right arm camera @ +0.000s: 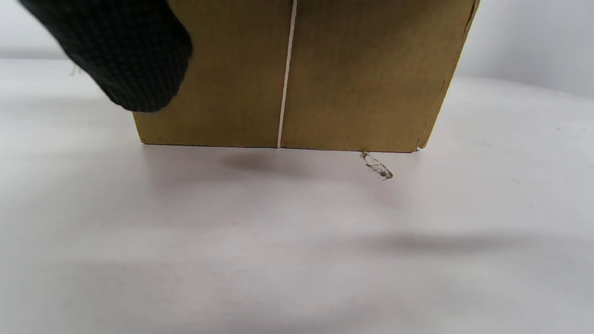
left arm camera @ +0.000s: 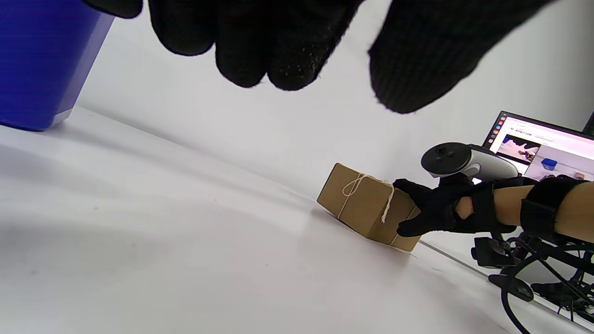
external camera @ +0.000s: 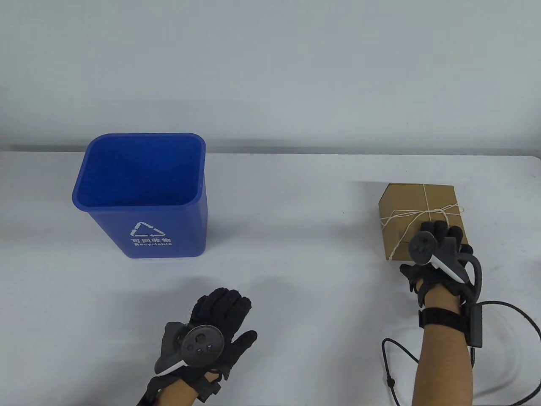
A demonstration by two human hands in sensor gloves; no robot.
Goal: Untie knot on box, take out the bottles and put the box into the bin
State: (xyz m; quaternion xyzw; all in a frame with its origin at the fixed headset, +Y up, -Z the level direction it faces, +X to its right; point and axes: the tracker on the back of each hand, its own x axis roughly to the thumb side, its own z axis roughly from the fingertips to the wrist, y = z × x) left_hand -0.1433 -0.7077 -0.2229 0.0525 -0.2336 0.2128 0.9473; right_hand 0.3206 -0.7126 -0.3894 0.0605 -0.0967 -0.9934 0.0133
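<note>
A cardboard box [external camera: 416, 203], bound crosswise with white string [external camera: 408, 215] whose knot sits on its top, stands closed near the table's [external camera: 296, 262] right edge, no bottle in sight. The right hand [external camera: 439, 253] grasps the box's near side, fingers over the top and thumb against the side wall. The left hand [external camera: 219, 325] hovers over the near edge at centre, fingers relaxed and empty. The blue recycling bin [external camera: 143, 198] waits towards the table's far left, well apart from the box. By the look of it, untying, unpacking and binning all remain to be done.
</note>
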